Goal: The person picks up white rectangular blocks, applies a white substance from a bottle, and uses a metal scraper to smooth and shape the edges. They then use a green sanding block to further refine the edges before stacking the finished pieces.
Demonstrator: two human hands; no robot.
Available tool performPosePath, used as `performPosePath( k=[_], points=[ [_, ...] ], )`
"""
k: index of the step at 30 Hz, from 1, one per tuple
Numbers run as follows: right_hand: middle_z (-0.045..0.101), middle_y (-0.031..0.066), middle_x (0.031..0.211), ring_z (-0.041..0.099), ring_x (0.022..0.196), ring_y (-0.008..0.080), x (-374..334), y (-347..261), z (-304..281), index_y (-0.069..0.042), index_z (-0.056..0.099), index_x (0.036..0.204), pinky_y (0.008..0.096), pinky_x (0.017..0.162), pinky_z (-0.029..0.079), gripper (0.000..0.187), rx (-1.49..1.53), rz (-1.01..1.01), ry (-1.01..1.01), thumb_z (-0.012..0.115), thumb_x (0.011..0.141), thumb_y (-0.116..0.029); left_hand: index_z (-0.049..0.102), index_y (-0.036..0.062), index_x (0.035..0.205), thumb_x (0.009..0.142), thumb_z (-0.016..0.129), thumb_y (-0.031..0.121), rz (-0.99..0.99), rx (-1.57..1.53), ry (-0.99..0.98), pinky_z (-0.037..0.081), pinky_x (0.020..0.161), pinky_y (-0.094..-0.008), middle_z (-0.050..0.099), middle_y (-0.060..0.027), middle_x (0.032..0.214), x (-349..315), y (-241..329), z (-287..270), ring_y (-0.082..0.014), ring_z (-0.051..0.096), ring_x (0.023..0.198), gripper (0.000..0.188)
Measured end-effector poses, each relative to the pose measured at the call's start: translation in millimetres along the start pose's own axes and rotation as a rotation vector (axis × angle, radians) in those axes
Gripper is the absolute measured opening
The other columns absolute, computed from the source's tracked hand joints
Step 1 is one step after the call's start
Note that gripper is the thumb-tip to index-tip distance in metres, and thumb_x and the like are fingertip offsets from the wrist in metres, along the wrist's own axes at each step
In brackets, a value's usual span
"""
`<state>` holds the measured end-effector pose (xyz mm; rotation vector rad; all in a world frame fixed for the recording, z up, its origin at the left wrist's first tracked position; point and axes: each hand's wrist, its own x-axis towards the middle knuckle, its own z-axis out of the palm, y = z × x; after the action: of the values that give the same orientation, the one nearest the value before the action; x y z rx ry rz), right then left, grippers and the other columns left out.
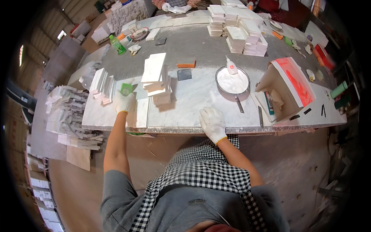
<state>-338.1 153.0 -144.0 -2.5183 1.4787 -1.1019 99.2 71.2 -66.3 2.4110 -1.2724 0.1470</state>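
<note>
white slabs [156,73] stacked at eleven o'clock, done versus left unclear; left hand [123,102] by green block [126,89], ten o'clock, right hand [212,123] palm-down on tabletop [176,116], can't tell either grip.

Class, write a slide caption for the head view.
Gloved left hand by a green object; gloved right hand at bench edge.

Bare left forearm [116,147]: I see it reaching forward, nearly straight.
White-gloved left hand [123,103]: fingers ahead, their closure unclear to me.
Bare right forearm [240,162]: slanting forward and inward.
White-gloved right hand [212,123]: back uppermost, fingers bent, tips hidden from me.
</note>
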Motion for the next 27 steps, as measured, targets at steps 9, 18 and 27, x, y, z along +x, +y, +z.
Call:
performPosePath(
  k=[9,18,27],
  points=[
    [0.067,0.0078,0.105,0.063,0.1,0.0288,1.2,-1.6,-2.0,-0.009,0.069,0.104,0.0433,0.088,0.05,0.019,0.007,-0.003,-0.02,0.064,0.089,-0.02,0.068,0.0045,0.118,0.082,0.08,0.043,0.449,-0.595,0.245,0.056,0.083,-0.0398,0.074,-0.0163,0.106,7.7,156.5,-103.7,-0.0268,0.073,0.093,0.054],
    [0.067,0.0081,0.101,0.062,0.096,0.029,-0.6,-2.7,-5.3,-0.006,0.068,0.101,0.0445,0.085,0.049,0.017,0.071,-0.012,-0.005,0.063,0.09,-0.019,0.063,0.0046,0.105,0.077,0.075,0.046,0.785,0.025,-0.065,0.058,0.078,-0.0464,0.073,-0.0171,0.098,-85.0,307.7,-8.7,-0.0341,0.074,0.09,0.051],
    [0.062,0.009,0.089,0.061,0.088,0.0304,3.1,-1.1,-2.2,-0.008,0.066,0.093,0.0451,0.079,0.05,0.012,0.011,-0.022,-0.065,0.063,0.088,-0.019,0.06,0.0061,0.125,0.084,0.072,0.052,0.652,-0.049,-0.287,0.054,0.092,-0.0504,0.061,-0.0196,0.127,-101.7,297.9,61.4,-0.0425,0.063,0.113,0.063]
  ],
)
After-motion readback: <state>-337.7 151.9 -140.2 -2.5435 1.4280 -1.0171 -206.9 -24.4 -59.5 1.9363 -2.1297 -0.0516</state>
